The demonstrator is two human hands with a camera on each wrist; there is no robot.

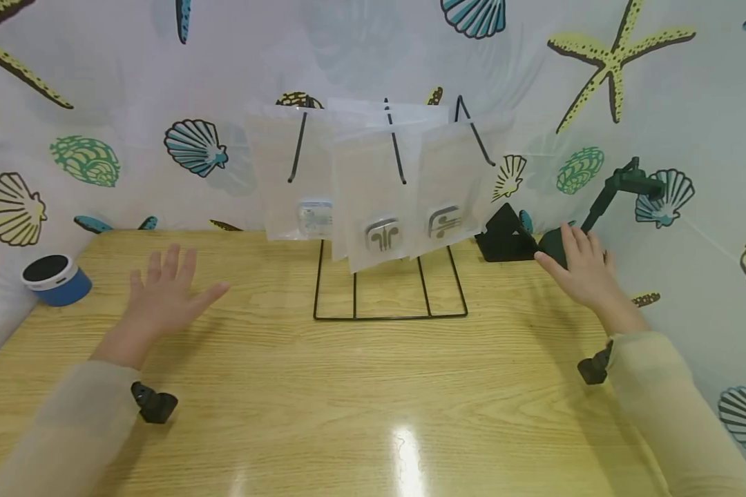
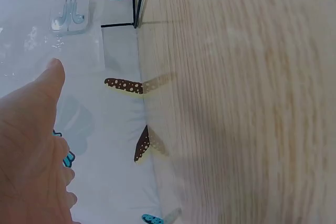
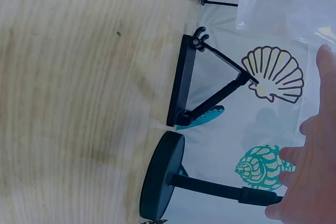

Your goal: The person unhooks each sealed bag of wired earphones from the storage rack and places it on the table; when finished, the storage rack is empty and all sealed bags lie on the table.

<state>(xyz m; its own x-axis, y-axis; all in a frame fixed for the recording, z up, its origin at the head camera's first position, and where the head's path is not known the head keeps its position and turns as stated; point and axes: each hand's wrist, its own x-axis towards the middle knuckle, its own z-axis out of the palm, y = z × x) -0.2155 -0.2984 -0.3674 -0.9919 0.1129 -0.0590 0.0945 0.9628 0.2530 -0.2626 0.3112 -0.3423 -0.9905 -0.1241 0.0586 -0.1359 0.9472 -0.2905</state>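
Observation:
My left hand [image 1: 164, 297] hovers over the left of the table, fingers spread and holding nothing; its thumb points toward the rack. On the right, my right hand [image 1: 584, 273] is also spread out and holds nothing, in front of the dark stand's round base [image 3: 163, 177]. Between them a black wire rack [image 1: 391, 318] carries clear plastic bags on its hooks. Inside the front bag [image 1: 373, 200] is a small case of earphones [image 1: 384, 236]. The right bag [image 1: 454, 172] has a similar case [image 1: 445, 221], and the left bag [image 1: 289, 159] a pale case [image 1: 316, 219].
A blue and white cylinder with a black top [image 1: 57, 279] stands at the table's left edge. Behind the rack's right side is a black folding stand [image 1: 503, 235]. A jointed dark stand arm [image 1: 609, 193] rises near my right hand. A shell-patterned cloth [image 1: 360, 55] hangs behind.

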